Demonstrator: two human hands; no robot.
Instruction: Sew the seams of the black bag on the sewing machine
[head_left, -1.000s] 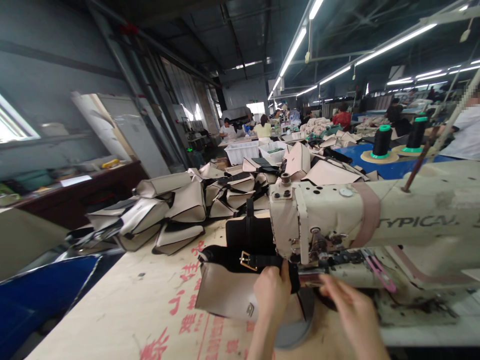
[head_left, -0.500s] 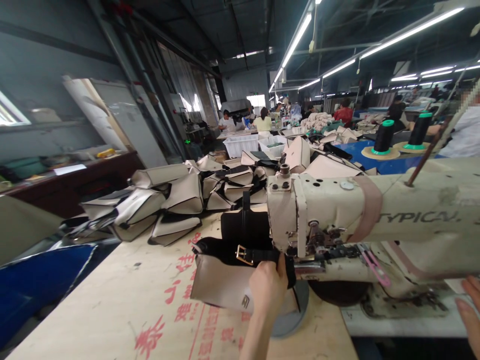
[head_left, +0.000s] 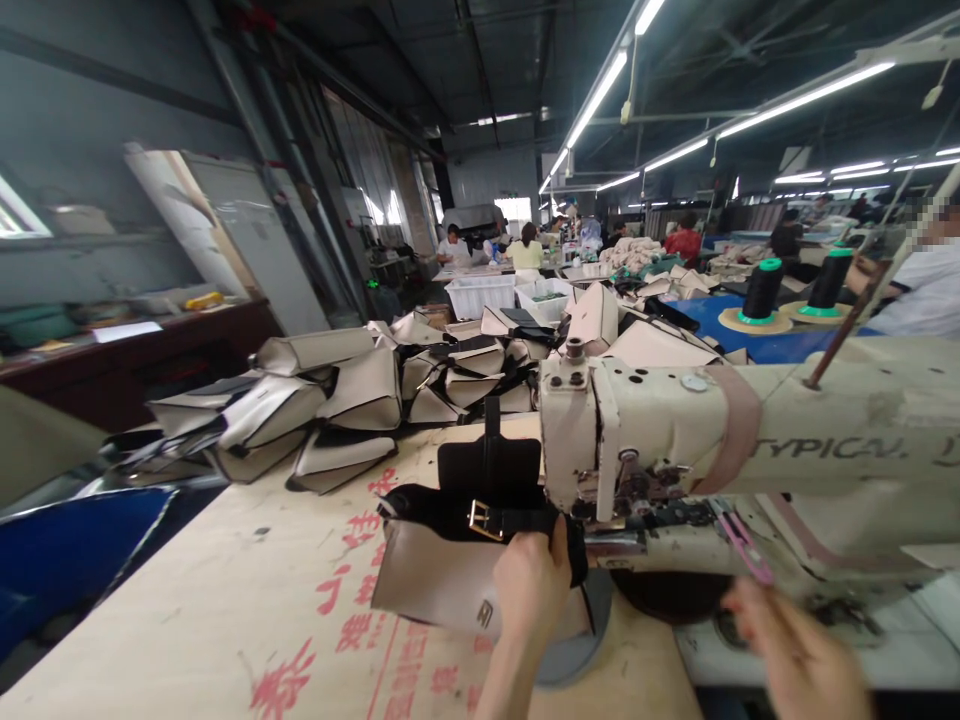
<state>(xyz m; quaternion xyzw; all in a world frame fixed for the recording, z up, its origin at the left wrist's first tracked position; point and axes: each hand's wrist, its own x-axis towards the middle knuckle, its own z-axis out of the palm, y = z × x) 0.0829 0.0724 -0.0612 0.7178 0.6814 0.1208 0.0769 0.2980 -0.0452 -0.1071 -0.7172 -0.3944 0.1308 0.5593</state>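
My left hand [head_left: 531, 585] is closed on a beige handbag [head_left: 427, 580] at the edge by its black strap. The bag's black flap [head_left: 487, 468] stands raised, and a gold buckle [head_left: 484, 520] sits on the strap left of my fingers. A small metal clasp shows on the beige front. The bag's right end is at the arm of the sewing machine [head_left: 660, 420], under its head. My right hand [head_left: 802, 645], blurred by motion, is at the lower end of pink-handled thread snips [head_left: 742, 545] lying against the machine; whether its fingers grip them is unclear.
A heap of similar bags [head_left: 360, 385] lies beyond the wooden tabletop [head_left: 225, 570]. Two black thread cones [head_left: 763, 292] stand at the back right. White crates [head_left: 480, 297] and several people are farther off. A blue sheet [head_left: 67, 550] lies at the left.
My right hand has come in from the right edge to the pink snips. My left hand stays on the bag at the machine. The view has shifted slightly.
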